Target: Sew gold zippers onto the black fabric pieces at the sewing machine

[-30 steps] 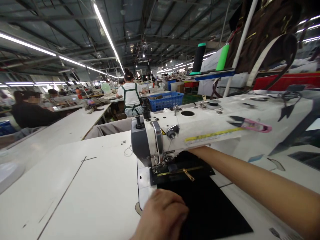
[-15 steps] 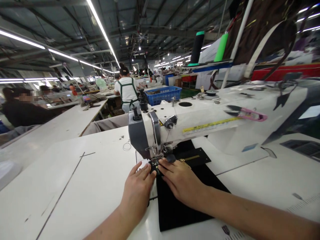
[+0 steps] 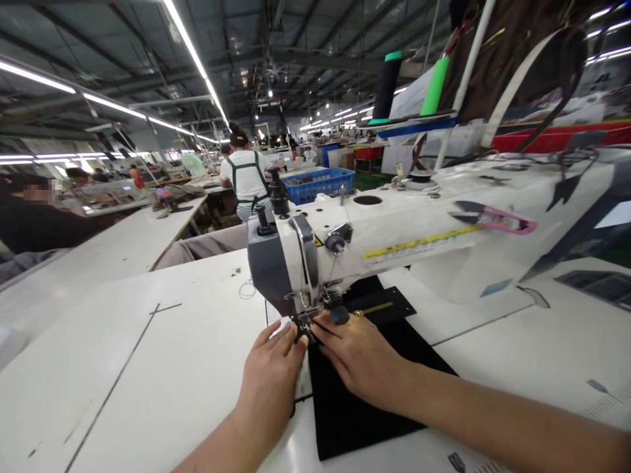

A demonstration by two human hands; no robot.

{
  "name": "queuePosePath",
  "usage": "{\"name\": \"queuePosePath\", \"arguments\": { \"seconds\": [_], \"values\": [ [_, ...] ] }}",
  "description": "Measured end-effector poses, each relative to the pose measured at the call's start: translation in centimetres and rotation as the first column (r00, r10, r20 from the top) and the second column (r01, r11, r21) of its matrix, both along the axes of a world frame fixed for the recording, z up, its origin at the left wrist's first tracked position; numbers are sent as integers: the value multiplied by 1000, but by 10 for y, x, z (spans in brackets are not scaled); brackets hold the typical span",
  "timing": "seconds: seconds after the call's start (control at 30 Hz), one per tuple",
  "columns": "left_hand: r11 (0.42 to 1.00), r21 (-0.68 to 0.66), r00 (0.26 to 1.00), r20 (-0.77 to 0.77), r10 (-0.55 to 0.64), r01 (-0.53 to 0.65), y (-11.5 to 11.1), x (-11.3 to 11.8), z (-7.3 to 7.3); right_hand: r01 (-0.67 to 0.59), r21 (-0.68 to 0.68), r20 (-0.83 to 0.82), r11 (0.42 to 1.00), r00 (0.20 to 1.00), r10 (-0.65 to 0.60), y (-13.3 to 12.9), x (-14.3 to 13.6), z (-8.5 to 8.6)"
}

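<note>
A black fabric panel [image 3: 365, 424] lies on the white table under the head of a sewing machine [image 3: 394, 230]. My right hand [image 3: 357, 351] rests flat on the panel, fingers stretched toward the presser foot [image 3: 306, 322]. On the other side of the foot, my left hand [image 3: 273, 368] lies with its fingers extended, the tips at the panel's left edge. Behind my right hand is a black strip with a gold zipper [image 3: 374, 309] on top of the panel. The needle point and the stitch line are hidden by the fingers and the foot.
Pink-handled thread snips [image 3: 507, 219] lie on the machine arm. Black [image 3: 387, 89] and green thread cones [image 3: 436, 85] stand behind it. A blue basket [image 3: 320, 186] and a person in a green-strapped apron [image 3: 246, 174] are beyond. Another person sits at far left.
The view has shifted slightly, so the machine's head sits a little further left. Both hands keep nearly the same place beside the presser foot; the panel shows hardly any movement.
</note>
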State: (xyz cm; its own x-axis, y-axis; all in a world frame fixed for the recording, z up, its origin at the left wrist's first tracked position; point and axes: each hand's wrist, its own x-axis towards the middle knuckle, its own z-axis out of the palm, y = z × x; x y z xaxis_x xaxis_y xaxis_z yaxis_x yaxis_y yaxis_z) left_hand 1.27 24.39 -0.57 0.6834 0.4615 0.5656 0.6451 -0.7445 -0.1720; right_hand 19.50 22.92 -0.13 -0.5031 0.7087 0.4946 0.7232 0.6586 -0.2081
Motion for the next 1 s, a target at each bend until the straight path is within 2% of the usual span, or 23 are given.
{"name": "queuePosePath", "arguments": {
  "seconds": [0.23,0.47,0.63,1.0],
  "values": [
    [999,-39,999,26,18,-17,8,-2,-5,-45,-36,-9,998,999,45,8,2,-1],
    [996,-93,993,119,27,-16,10,0,-7,-10,-39,5,999,1000,10,9,1,-1],
    [993,-110,992,109,58,-46,11,0,-6,-5,-6,0,1000,1000,5,10,1,-1],
    [994,-101,989,143,47,-33,13,0,-8,21,-21,-35,1000,999,-21,12,0,-6]
  ]
}}
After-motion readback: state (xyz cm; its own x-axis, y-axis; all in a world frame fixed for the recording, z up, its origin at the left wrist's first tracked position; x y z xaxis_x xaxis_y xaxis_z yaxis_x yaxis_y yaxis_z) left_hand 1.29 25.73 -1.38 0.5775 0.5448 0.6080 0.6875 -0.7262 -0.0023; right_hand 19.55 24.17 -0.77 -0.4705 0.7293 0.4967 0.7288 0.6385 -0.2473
